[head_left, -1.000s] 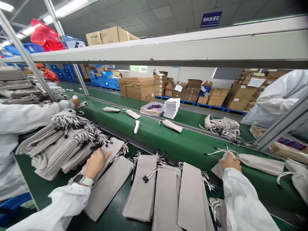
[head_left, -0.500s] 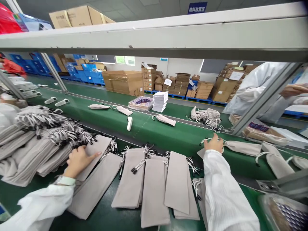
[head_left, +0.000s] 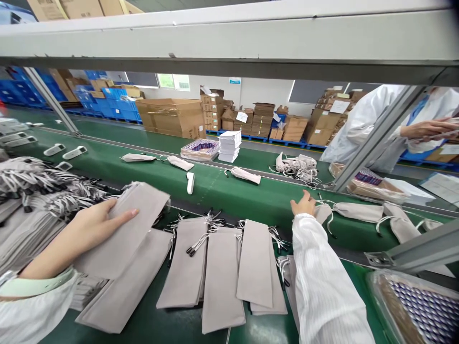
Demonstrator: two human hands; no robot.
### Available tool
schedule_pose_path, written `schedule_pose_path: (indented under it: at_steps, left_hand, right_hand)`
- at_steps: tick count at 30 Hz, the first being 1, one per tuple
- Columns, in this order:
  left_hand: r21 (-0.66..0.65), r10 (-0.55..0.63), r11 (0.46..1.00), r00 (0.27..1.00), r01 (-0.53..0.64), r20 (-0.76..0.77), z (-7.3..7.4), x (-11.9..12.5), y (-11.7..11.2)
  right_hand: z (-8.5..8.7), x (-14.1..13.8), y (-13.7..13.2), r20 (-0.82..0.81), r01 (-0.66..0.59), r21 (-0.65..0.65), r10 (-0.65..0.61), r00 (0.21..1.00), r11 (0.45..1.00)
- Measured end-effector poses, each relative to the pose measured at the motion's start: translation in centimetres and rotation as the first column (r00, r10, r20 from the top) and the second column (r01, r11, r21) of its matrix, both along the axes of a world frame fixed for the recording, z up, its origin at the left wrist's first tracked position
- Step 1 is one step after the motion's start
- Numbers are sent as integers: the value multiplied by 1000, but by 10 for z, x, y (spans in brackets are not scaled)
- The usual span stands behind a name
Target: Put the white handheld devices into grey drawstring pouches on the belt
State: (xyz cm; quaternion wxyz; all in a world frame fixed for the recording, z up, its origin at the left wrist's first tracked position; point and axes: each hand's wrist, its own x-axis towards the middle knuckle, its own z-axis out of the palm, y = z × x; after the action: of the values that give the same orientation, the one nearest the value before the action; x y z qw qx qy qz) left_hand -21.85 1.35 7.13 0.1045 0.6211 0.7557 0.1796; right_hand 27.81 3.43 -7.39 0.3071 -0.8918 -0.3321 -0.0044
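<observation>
My left hand grips a flat grey drawstring pouch and holds it lifted above the row of pouches lying on the green table. My right hand reaches out over the green conveyor belt, fingers spread, just left of a filled grey pouch with white cords; it holds nothing. Below my arms, several flat empty pouches lie side by side with their cords pointing away from me. A big heap of empty pouches sits at my left.
On the belt lie a white handheld device, more filled pouches, a bundle of pouches, a stack of white leaflets and a tray. A person in a white coat stands at the right. A metal shelf spans overhead.
My left hand has lifted one flat pouch off the table. My right hand has let go of the filled pouch on the belt and opened. The view has swung right.
</observation>
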Motion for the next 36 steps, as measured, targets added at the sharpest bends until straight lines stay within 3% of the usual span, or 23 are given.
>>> schedule_pose_path:
  at_steps: [2, 4, 6, 8, 9, 11, 13, 14, 15, 16, 17, 19, 20, 21, 23, 24, 25, 28, 30, 33, 36]
  left_hand:
    - [-29, -35, 999, 982, 41, 185, 17, 29, -18]
    - [-7, -111, 991, 827, 137, 552, 14, 59, -35]
    - [3, -187, 962, 652, 272, 735, -12, 87, -51]
    - [-53, -228, 897, 561, 439, 796, -57, 110, -66]
    - [-56, -269, 869, 565, 491, 779, -81, 120, -73]
    - [-31, -393, 850, 673, 525, 626, -122, 131, -84]
    - [25, -501, 839, 753, 543, 427, -141, 132, -88]
    - [81, -554, 824, 769, 560, 318, -141, 130, -86]
    - [134, -599, 801, 774, 584, 206, -136, 128, -82]
    - [186, -640, 764, 763, 618, 94, -126, 126, -77]
    - [232, -666, 722, 745, 651, -17, -114, 127, -71]
    - [249, -745, 588, 635, 770, -205, -89, 137, -59]
    - [248, -776, 509, 564, 825, -283, -79, 147, -55]
    - [243, -801, 420, 483, 874, -354, -72, 160, -50]
    - [178, -838, 255, 309, 950, -449, -68, 192, -43]
    - [128, -845, 242, 274, 962, -459, -71, 209, -39]
    - [69, -851, 273, 274, 960, -448, -76, 225, -35]
    - [63, -826, 379, 368, 923, -427, -97, 254, -23]
    - [101, -809, 401, 404, 910, -426, -112, 258, -19]
    - [150, -806, 384, 410, 911, -426, -128, 252, -19]
    - [178, -817, 386, 425, 905, -390, -133, 247, -20]
  right_hand:
    - [1, -1, 2, -38, 12, -3, -12, 999, 1000]
    - [2, -2, 3, -73, 15, 0, -15, 997, 1000]
    - [3, -3, 3, -98, 15, 5, -14, 995, 1000]
    - [5, -5, 2, -109, 13, 6, -13, 994, 1000]
    - [7, -6, 1, -109, 9, 3, -9, 994, 1000]
    - [14, -11, 0, -80, -19, 2, 19, 997, 1000]
    - [25, -20, -2, -8, -128, 10, 128, 992, 992]
    - [30, -26, -3, 26, -238, -6, 238, 971, 971]
    - [35, -32, -4, 34, -378, -45, 380, 924, 925]
    - [40, -39, -5, 1, -534, -113, 537, 843, 838]
    - [43, -47, -7, -73, -670, -190, 670, 738, 717]
    - [45, -62, -10, -258, -826, -313, 796, 548, 468]
    - [44, -69, -12, -321, -851, -356, 804, 500, 386]
    - [43, -75, -14, -352, -854, -392, 803, 481, 340]
    - [40, -86, -16, -350, -842, -440, 804, 481, 312]
    - [38, -89, -16, -344, -838, -454, 808, 478, 302]
    - [37, -92, -16, -336, -836, -463, 814, 474, 296]
    - [36, -95, -14, -316, -833, -478, 831, 458, 278]
    - [35, -93, -12, -322, -833, -487, 832, 451, 263]
    - [34, -86, -14, -370, -864, -451, 833, 411, 226]
    - [40, -84, -17, -440, -950, -223, 848, 297, 217]
